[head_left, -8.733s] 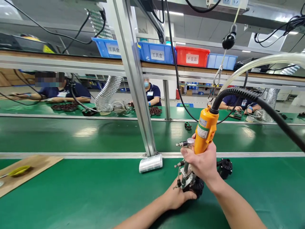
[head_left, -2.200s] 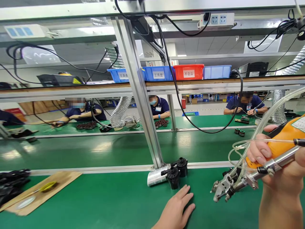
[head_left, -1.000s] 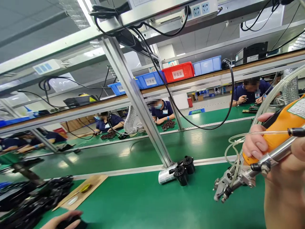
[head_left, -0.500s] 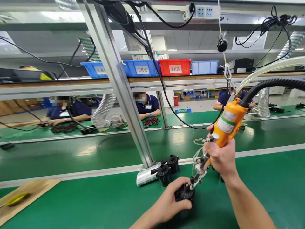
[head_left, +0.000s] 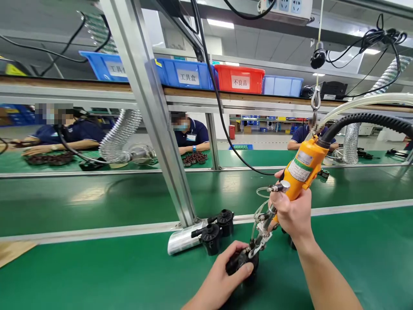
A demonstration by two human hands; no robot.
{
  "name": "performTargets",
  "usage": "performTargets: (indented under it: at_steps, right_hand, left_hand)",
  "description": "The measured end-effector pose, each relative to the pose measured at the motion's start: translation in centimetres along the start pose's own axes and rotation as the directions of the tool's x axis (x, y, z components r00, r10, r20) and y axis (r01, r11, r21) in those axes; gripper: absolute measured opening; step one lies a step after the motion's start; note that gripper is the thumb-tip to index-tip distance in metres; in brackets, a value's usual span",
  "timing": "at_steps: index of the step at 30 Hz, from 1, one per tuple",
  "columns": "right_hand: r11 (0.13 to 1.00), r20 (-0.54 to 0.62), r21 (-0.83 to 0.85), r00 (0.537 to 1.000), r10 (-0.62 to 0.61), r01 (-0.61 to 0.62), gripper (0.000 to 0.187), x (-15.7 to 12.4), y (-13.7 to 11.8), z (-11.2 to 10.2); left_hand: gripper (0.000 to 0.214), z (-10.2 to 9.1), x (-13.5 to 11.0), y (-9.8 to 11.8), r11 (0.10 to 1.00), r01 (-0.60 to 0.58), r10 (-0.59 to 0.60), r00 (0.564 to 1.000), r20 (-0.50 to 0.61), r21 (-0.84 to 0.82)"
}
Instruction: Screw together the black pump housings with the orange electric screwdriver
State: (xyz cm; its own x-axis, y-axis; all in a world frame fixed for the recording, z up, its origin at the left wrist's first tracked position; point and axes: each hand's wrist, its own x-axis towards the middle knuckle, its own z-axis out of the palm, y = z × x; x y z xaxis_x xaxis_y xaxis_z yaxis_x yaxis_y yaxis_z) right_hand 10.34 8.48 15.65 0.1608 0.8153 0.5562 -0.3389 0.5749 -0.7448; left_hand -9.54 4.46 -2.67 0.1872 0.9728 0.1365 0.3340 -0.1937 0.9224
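My left hand (head_left: 227, 275) is wrapped round a small black pump (head_left: 252, 263) on the green bench, its thumb along the near side and its fingers over the far left. In my right hand (head_left: 295, 211) is an orange automatic screwdriver (head_left: 301, 172), held at a slant with a black corrugated hose at its upper end. The screwdriver's metal nose reaches the top of the pump, and the exact contact point is too small to make out. Two more black pumps (head_left: 211, 239) stand behind my left hand, beside a clear plastic-wrapped roll (head_left: 183, 239).
A slanting aluminium post (head_left: 155, 116) rises behind the pumps. The screwdriver hangs from a cable (head_left: 318, 82). Blue bins (head_left: 187, 74) and a red bin (head_left: 239, 79) line the shelf. Co-workers sit across the green belt (head_left: 129, 193). Brown paper (head_left: 14, 252) lies at left.
The view has shifted, so the brown paper has mostly left the frame. My hands, the pump and the screwdriver appear slightly further left. Both hands keep their holds, the nose still at the pump's top.
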Motion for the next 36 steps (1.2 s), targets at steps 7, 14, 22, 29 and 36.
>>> performTargets:
  at_steps: [7, 14, 22, 29, 36]
  right_hand:
    - [0.995, 0.106, -0.098, 0.993, 0.043, -0.033, 0.042, -0.4, 1.8, 1.3]
    - [0.991, 0.115, -0.125, 0.991, 0.071, -0.056, 0.043, -1.0, 2.7, 1.5]
    - [0.989, 0.079, -0.086, 0.989, 0.124, -0.117, 0.051, -1.0, 2.6, 1.2]
    - [0.989, 0.052, -0.146, 0.999, 0.013, -0.005, 0.053, -1.3, -3.1, -2.8]
    - [0.997, 0.089, 0.031, 0.993, 0.072, -0.075, 0.055, -2.3, -1.3, 0.0]
  left_hand:
    - [0.048, 0.4, 0.1, -0.2, 0.998, 0.043, -0.043, 0.999, -0.003, -0.052]
    - [0.050, 0.8, 0.0, -0.2, 0.996, 0.059, -0.060, 0.998, -0.007, -0.073]
    - [0.058, 0.5, -0.2, -1.4, 0.991, 0.007, -0.008, 1.000, -0.004, -0.132]
    - [0.072, 1.3, -0.3, -1.0, 0.979, -0.039, 0.051, 0.997, 0.052, -0.201]
    - [0.071, 2.2, 0.0, -1.5, 0.972, -0.043, 0.059, 0.996, 0.067, -0.230]
